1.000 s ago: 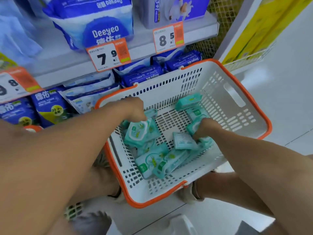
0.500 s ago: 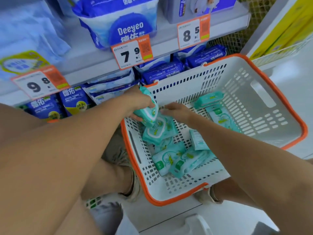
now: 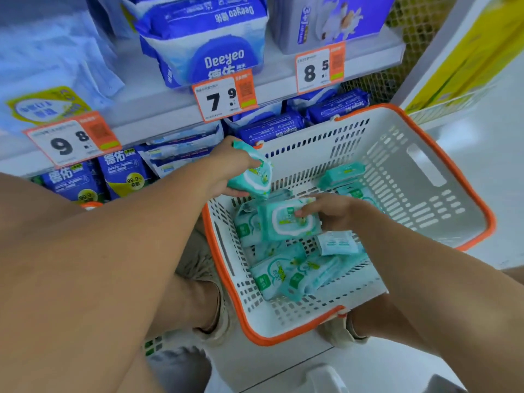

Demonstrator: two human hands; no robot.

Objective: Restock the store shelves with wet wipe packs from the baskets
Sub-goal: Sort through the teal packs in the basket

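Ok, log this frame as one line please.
phase: picking | left hand: grips teal wipe pack above basket | right hand: on second pack | shelf: not yet stocked

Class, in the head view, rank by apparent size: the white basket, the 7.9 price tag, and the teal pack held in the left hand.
1. white basket, by far the largest.
2. and 3. 7.9 price tag and teal pack in the left hand look alike; the hand's grip hides part of the pack, so no ranking.
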